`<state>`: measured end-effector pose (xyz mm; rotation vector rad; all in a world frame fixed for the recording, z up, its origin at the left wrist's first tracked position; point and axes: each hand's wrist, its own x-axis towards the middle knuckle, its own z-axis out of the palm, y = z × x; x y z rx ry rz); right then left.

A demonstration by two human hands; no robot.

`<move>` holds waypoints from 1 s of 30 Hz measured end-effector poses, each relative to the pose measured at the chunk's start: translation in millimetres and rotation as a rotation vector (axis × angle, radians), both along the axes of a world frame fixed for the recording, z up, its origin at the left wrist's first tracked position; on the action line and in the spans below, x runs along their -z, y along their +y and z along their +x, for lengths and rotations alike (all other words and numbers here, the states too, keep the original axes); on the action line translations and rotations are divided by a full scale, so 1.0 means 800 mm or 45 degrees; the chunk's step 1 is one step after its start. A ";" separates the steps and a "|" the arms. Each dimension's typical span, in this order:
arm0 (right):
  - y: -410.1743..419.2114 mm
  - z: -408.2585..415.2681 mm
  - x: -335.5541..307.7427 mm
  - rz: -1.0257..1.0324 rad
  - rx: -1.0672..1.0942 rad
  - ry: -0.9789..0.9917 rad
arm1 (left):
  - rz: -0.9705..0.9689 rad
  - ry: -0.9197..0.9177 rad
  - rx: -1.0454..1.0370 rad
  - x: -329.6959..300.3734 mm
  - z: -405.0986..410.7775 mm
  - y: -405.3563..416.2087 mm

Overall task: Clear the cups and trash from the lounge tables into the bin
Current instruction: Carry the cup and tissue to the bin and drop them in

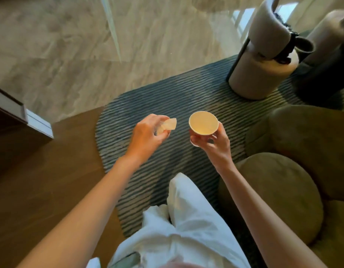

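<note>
Stood in white trousers (186, 225) at the bottom of the view, over a striped rug (177, 97) and beside wooden flooring (41, 171) on the left. Reached both bare forearms forward and down. Gripped a crumpled scrap of pale paper trash (168, 125) in the left hand (148, 135), fingers curled shut round it, a flat corner poking out toward the cup. Held a paper cup (203, 123) in the right hand (215, 143), fingers closed round its lower wall, mouth tilted up toward the camera and the pale inside showing; could not tell whether anything lay in it. Kept cup and trash near each other but apart, both in the air above the rug, on no bench. Passed rounded olive cushions of a seat (279, 190) on the right. Farther off, saw a beige cylindrical stool-like piece (260, 76) with a dark frame standing at the rug's edge, and pale marbled floor (89, 35) beyond
</note>
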<state>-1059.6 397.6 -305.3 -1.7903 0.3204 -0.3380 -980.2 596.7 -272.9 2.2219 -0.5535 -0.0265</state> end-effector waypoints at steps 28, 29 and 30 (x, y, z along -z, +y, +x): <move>-0.372 0.865 0.015 0.046 0.334 0.087 | 0.053 -0.041 0.271 0.019 0.914 -0.387; -0.385 0.891 0.011 0.041 0.362 0.093 | 0.053 -0.048 0.296 0.016 0.948 -0.405; -0.399 0.915 0.007 0.024 0.384 0.095 | 0.051 -0.059 0.326 0.012 0.981 -0.424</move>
